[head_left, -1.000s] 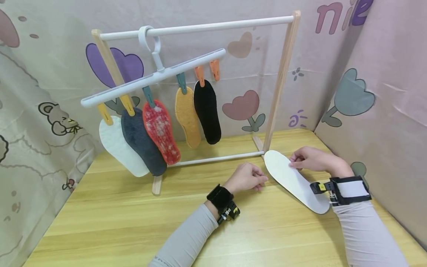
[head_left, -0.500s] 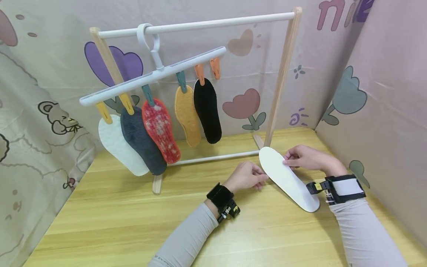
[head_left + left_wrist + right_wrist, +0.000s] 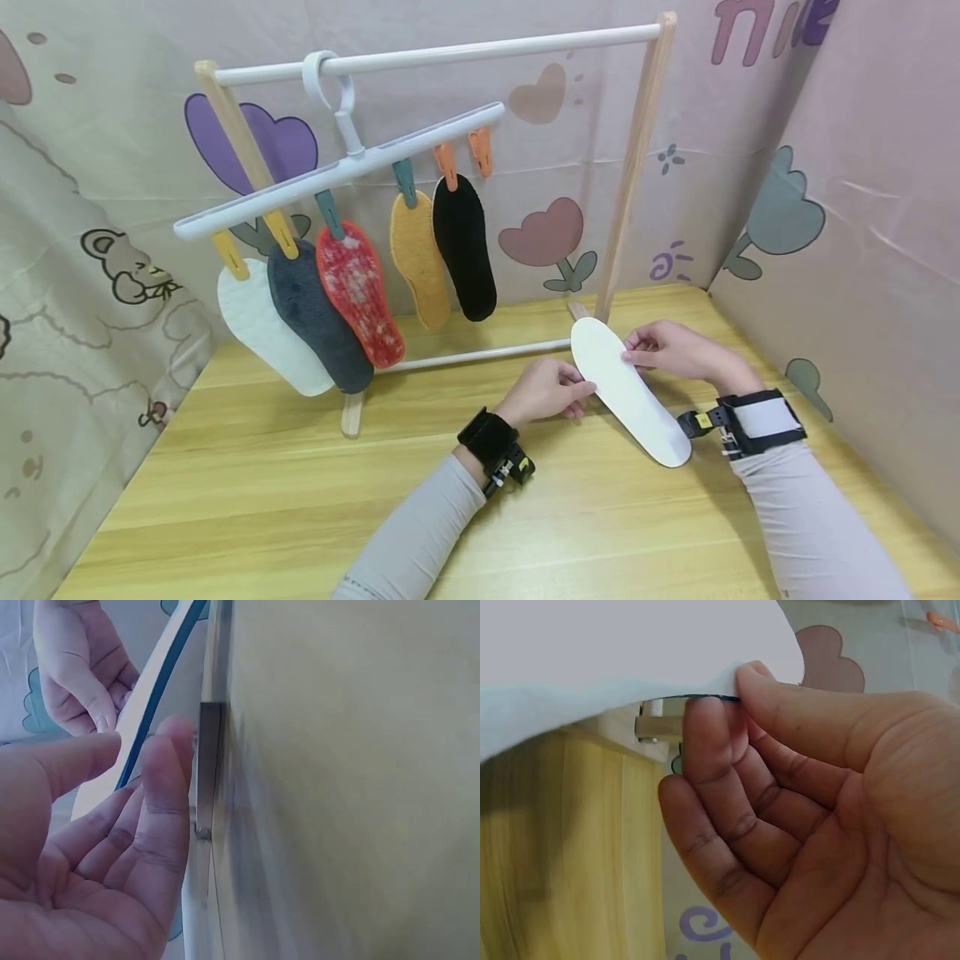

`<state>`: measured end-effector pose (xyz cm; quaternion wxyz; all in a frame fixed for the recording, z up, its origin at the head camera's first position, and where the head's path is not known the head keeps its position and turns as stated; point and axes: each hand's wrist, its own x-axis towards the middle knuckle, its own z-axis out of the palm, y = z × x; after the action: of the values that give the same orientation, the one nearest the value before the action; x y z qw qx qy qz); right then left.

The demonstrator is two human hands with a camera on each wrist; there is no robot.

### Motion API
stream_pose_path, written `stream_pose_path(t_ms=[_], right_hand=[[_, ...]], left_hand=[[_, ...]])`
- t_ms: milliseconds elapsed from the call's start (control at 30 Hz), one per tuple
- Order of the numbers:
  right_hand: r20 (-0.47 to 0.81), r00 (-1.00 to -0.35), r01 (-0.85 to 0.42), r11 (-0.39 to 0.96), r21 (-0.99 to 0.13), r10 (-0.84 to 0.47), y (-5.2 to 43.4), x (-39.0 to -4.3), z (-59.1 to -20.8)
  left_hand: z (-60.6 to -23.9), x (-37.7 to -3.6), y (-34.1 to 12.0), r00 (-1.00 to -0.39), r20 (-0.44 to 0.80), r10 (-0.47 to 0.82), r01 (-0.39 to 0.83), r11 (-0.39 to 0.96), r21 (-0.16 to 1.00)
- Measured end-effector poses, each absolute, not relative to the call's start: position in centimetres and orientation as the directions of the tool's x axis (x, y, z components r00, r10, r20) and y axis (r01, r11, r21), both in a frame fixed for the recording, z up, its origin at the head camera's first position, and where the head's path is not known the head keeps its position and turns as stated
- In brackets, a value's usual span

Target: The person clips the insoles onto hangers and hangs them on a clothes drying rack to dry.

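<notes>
A white insole [image 3: 626,392] is tilted up off the wooden table [image 3: 262,500], toe toward the rack. My right hand [image 3: 633,357] pinches its right edge near the toe, thumb on top and fingers beneath; the right wrist view shows this grip [image 3: 731,694] on the insole [image 3: 630,652]. My left hand [image 3: 581,392] lies just left of the insole with relaxed fingers, its fingertips at the insole's left edge. In the left wrist view that hand [image 3: 142,750] is spread beside the thin insole edge [image 3: 133,712], holding nothing.
A wooden drying rack [image 3: 633,175] with white bars stands at the back. On it a white clip hanger [image 3: 337,162] carries several insoles: white, dark grey, red, orange, black. One orange clip [image 3: 480,150] hangs empty. Patterned curtains close in the back and right.
My right hand has raised the white insole off the table and carried it left, toward my left hand. The left hand has barely moved.
</notes>
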<state>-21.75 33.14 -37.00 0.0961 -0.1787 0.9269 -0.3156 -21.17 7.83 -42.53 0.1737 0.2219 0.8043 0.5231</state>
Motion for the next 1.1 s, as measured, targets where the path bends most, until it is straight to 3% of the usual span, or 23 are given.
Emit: stream_pose_path(t_ms=[500, 800, 1100], right_hand=[[0.027, -0.931, -0.279, 0.665, -0.693, -0.363, 29.0, -23.8, -37.1], [0.043, -0.928, -0.285, 0.629, -0.724, -0.371, 26.4, -25.5, -36.3], [0.115, -0.924, -0.336, 0.627, -0.703, -0.366, 24.5, -27.6, -32.8]], left_hand=[[-41.9, -23.5, 4.2, -0.933, 0.041, 0.356, 0.149, 0.281, 0.948], [-40.7, -24.7, 1.6, -0.947, 0.127, 0.295, 0.211, 0.273, 0.939], [-37.7, -26.0, -1.0, -0.953, 0.182, 0.241, 0.255, 0.32, 0.913]])
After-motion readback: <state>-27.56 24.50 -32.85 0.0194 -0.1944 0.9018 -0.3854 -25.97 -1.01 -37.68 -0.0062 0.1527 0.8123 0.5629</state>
